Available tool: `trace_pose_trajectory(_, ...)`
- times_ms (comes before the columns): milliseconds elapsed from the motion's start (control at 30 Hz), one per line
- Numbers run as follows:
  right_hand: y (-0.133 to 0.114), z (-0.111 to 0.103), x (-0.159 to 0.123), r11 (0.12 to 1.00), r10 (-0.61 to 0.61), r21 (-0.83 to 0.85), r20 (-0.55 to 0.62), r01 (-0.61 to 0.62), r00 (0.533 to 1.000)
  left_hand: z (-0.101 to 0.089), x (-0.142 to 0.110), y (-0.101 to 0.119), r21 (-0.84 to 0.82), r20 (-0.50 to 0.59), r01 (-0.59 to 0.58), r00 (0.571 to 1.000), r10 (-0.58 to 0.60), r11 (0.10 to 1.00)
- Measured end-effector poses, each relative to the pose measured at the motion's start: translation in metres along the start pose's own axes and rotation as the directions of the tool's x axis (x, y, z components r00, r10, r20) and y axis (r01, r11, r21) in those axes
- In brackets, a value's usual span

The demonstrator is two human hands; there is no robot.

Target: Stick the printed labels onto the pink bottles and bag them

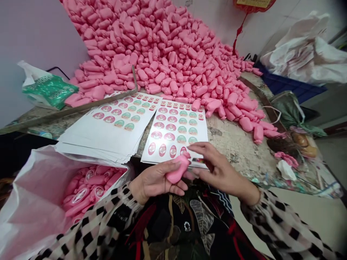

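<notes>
Hundreds of unlabelled pink pieces [162,61] lay heaped across the upper middle of the frame, while far fewer, bearing oval stickers [80,195], sat in a white sack [29,216] at lower left. The left hand [154,178] curled closed around one pink piece [179,168] at lower centre; the right hand [222,169], fingers slightly spread, reached the lower edge of a sticker sheet [173,126].

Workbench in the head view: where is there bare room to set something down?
The worn bench top shows between the right sticker sheet and the spilled pink pieces. A strip lies left of the stacked sheets. They crowd the back.
</notes>
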State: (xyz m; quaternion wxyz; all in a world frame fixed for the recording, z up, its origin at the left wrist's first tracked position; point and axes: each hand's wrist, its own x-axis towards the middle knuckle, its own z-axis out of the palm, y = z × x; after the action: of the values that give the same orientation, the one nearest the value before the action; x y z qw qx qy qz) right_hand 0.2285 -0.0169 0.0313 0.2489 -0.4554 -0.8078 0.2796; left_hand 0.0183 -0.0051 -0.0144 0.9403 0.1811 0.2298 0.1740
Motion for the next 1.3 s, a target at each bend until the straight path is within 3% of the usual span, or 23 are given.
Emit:
trace_pose_trajectory(100,0.023,0.007,0.005,0.981,0.191,0.013,-0.158,-0.192,0.969,0.003,-0.013,0.003,0.206,-0.179,-0.130,0.969,0.168,0.970)
trace_pose_trajectory(167,0.035,0.018,0.008,0.948,0.285,-0.080,-0.213,-0.307,0.935,0.006,-0.017,0.007,0.466,-0.287,-0.153,0.906,0.312,0.872)
trace_pose_trajectory(233,0.041,0.030,0.011,0.914,0.321,-0.173,-0.243,-0.367,0.915,0.008,-0.015,0.011,0.776,-0.313,-0.085,0.807,0.500,0.624)
trace_pose_trajectory(300,0.041,0.038,0.014,0.884,0.334,-0.242,-0.269,-0.399,0.903,0.008,-0.009,0.013,0.965,-0.211,0.051,0.736,0.644,0.258)
trace_pose_trajectory(367,0.037,0.042,0.017,0.857,0.339,-0.303,-0.275,-0.416,0.899,0.006,-0.002,0.013,0.983,-0.092,0.177,0.714,0.694,-0.051)
trace_pose_trajectory(400,0.035,0.043,0.019,0.845,0.340,-0.332,-0.271,-0.420,0.900,0.005,0.002,0.013,0.963,-0.058,0.223,0.718,0.694,-0.150)
trace_pose_trajectory(467,0.032,0.043,0.020,0.823,0.335,-0.388,-0.261,-0.416,0.906,0.002,0.008,0.012,0.923,-0.034,0.285,0.728,0.685,-0.258)
trace_pose_trajectory(533,0.030,0.041,0.022,0.805,0.324,-0.436,-0.244,-0.402,0.914,0.000,0.012,0.013,0.898,-0.050,0.324,0.747,0.663,-0.297)
trace_pose_trajectory(733,0.029,0.034,0.025,0.780,0.289,-0.534,-0.153,-0.326,0.945,-0.001,0.014,0.018,0.881,-0.120,0.372,0.775,0.621,-0.293)
trace_pose_trajectory(1033,0.038,0.032,0.022,0.864,0.286,-0.396,-0.125,-0.312,0.950,0.002,0.013,0.021,0.871,-0.137,0.385,0.788,0.601,-0.307)
trace_pose_trajectory(1300,0.034,0.054,0.018,0.870,0.410,-0.157,-0.297,-0.468,0.862,0.004,0.017,0.027,0.845,-0.143,0.399,0.809,0.571,-0.355)
